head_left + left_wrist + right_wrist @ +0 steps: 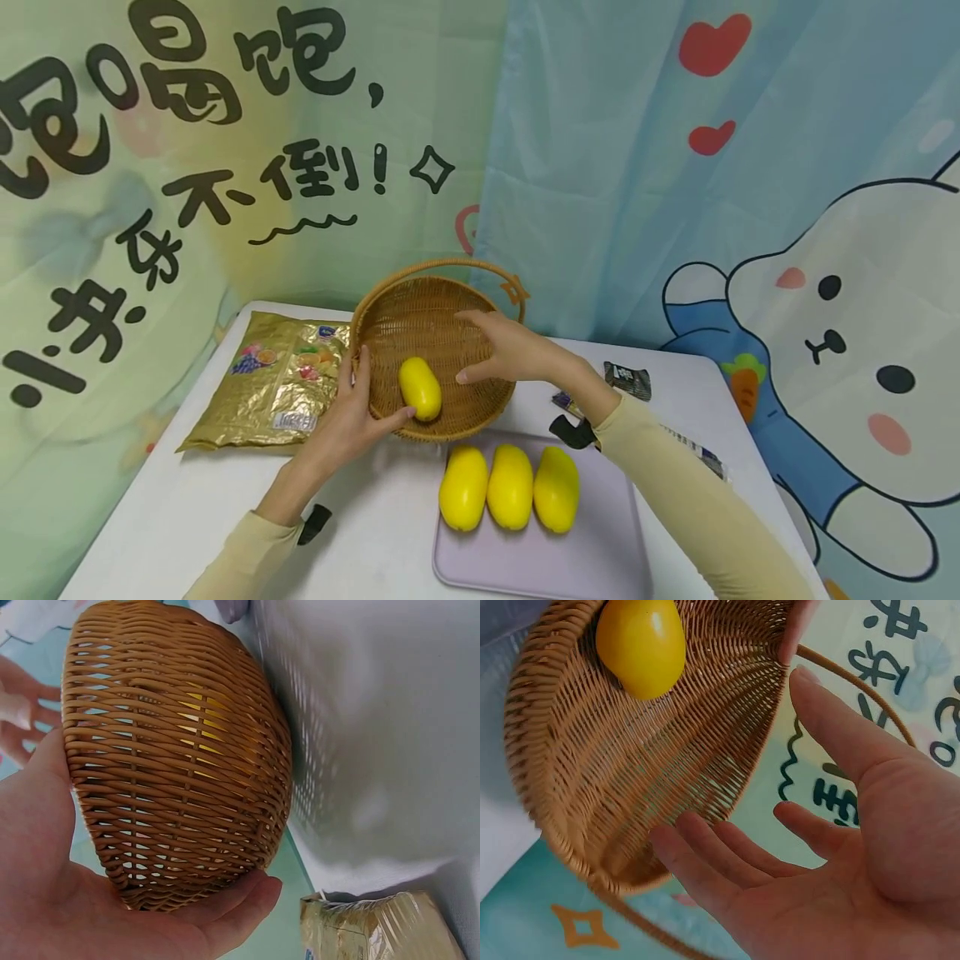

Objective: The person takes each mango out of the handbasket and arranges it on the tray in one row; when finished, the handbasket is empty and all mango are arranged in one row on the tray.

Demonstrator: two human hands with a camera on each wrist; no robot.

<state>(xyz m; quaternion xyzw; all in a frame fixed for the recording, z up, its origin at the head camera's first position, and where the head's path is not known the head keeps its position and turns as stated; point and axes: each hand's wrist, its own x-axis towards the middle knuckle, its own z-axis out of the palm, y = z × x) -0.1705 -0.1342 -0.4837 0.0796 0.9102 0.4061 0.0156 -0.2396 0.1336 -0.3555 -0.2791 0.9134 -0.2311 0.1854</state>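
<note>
A brown wicker basket (pixel 450 333) is tilted so its opening faces me, with one yellow mango (pixel 420 388) inside. My left hand (pixel 356 417) grips the basket's left side, thumb over the front rim; in the left wrist view its fingers (pixel 232 911) wrap the woven outside. My right hand (pixel 510 346) is held at the basket's opening, fingers spread and holding nothing. The right wrist view shows that palm (pixel 810 907) beside the rim, apart from the mango (pixel 641 649). In front, several yellow mangoes (pixel 510 487) lie in a row on a lilac tray (pixel 592 567).
A gold snack bag (pixel 262 383) lies left of the basket on the white table (pixel 360 542). Small dark packets (pixel 628 380) and another wrapper (pixel 697 450) lie on the right, partly behind my right arm. A printed curtain (pixel 585 167) hangs behind the table.
</note>
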